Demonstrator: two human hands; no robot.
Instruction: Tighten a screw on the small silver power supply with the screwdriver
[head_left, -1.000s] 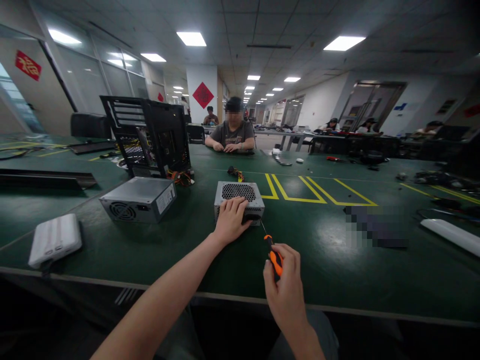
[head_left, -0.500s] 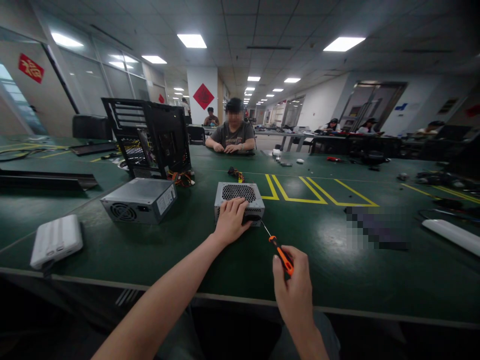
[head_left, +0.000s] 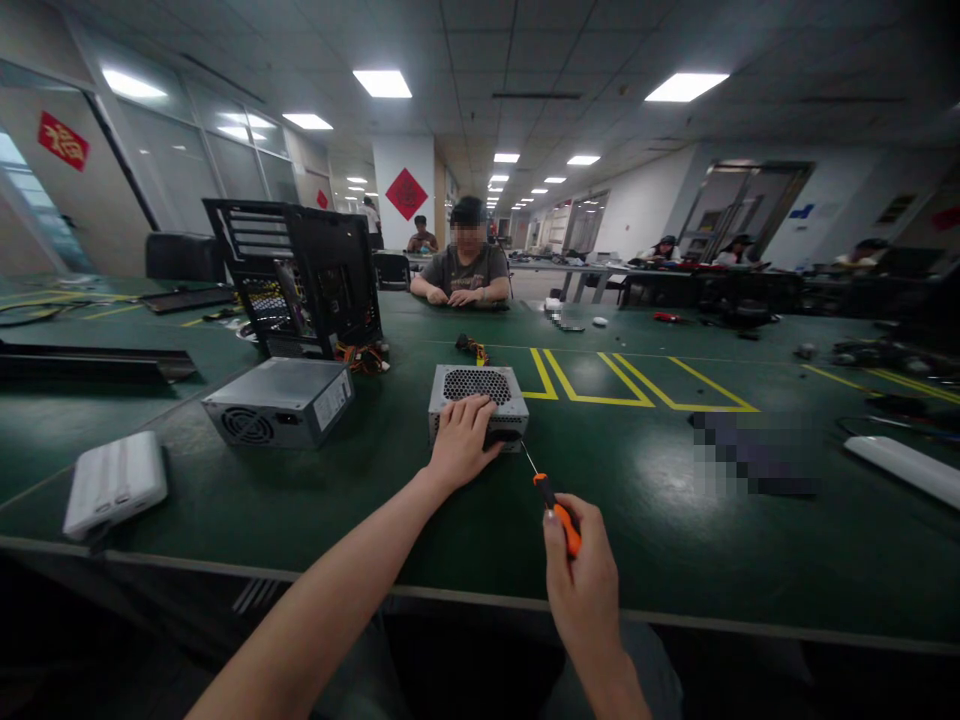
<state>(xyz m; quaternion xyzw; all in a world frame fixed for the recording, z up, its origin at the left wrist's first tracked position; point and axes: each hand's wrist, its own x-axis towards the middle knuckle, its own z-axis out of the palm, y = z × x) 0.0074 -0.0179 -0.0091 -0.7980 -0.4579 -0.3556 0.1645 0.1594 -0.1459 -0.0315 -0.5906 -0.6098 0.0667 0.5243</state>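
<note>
A grey computer power supply [head_left: 510, 382] with a perforated honeycomb top stands on the green table in front of me. My left hand [head_left: 463, 438] grips it, fingers over the top and thumb low on the near face. In my right hand [head_left: 589, 570] is an orange and black screwdriver [head_left: 547, 492], the fingers closed round its handle. Its thin shaft slants up and left, with the tip at the near right corner of the power supply. Whether the tip sits in a screw is too small to tell. Behind the unit lies a bundle of cables [head_left: 472, 347].
To the left are a second power supply [head_left: 281, 400], a black computer case [head_left: 300, 280] and a white power bank [head_left: 116, 485]. A white bar [head_left: 904, 470] and a blurred-out item [head_left: 750, 455] lie to the right. A person [head_left: 465, 265] sits across the table.
My right hand and the screwdriver handle have shifted slightly left, and the handle has turned a little. The left hand and the power supply stay in place.
</note>
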